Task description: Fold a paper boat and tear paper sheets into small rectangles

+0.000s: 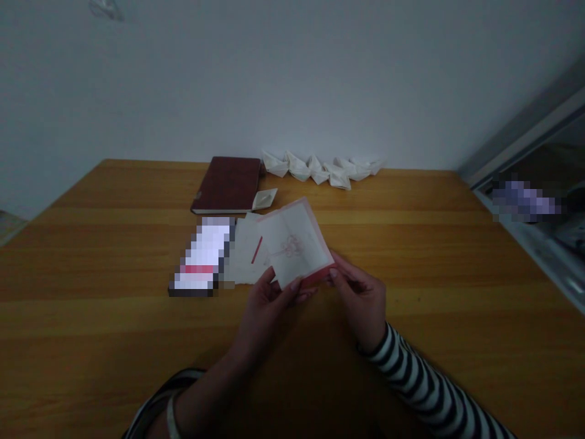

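Both hands hold a sheet of white paper (297, 241) with a faint reddish pattern and a red strip folded along its near edge. My left hand (272, 299) pinches that near edge at its left part, thumb on top and fingers underneath. At the right corner of the red strip, my right hand (361, 296) grips the paper between thumb and fingers. More white paper (244, 259) with a small red line lies flat on the table just left of the held sheet, partly covered by it.
A phone (203, 256), blurred out, lies left of the papers. Behind it rests a dark red notebook (231, 186), with a small folded paper (265, 199) at its corner. Several white folded paper boats (320, 169) line the table's (434, 256) back edge by the wall.
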The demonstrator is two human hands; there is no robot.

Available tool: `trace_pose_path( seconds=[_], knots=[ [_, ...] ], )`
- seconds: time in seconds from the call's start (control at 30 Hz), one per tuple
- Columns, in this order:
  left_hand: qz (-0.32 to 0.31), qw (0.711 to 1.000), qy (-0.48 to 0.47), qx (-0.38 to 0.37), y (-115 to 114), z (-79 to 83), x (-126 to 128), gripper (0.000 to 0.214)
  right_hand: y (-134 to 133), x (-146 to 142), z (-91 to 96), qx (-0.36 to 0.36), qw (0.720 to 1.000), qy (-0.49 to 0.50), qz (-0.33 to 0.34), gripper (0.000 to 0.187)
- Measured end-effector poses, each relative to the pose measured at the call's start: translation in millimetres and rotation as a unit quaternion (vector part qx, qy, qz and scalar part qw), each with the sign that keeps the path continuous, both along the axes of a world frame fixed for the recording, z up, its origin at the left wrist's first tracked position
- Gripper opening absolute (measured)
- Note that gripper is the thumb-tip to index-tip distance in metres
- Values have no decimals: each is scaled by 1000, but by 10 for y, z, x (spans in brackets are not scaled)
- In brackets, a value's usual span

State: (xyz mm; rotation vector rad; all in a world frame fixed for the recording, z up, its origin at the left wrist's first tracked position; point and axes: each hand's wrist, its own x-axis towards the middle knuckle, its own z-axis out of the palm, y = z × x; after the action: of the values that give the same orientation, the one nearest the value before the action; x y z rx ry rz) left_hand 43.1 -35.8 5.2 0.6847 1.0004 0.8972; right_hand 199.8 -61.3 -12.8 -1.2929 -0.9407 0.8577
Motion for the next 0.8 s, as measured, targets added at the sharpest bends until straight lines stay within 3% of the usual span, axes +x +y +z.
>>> trace_pose_path(
  seconds=[0.33, 0.67, 0.8],
  knots=[
    [-16, 1000, -2, 13, -21, -35, 15, 40, -22, 9, -26, 9, 1000, -21, -9, 32],
    [-76, 997, -6, 8, -57, -60, 43, 37, 11, 34, 88, 10, 1000, -19, 1, 29],
    [-49, 999, -1, 11, -5, -49, -4, 36, -2, 53, 60, -3, 999, -44, 11, 28]
  ],
)
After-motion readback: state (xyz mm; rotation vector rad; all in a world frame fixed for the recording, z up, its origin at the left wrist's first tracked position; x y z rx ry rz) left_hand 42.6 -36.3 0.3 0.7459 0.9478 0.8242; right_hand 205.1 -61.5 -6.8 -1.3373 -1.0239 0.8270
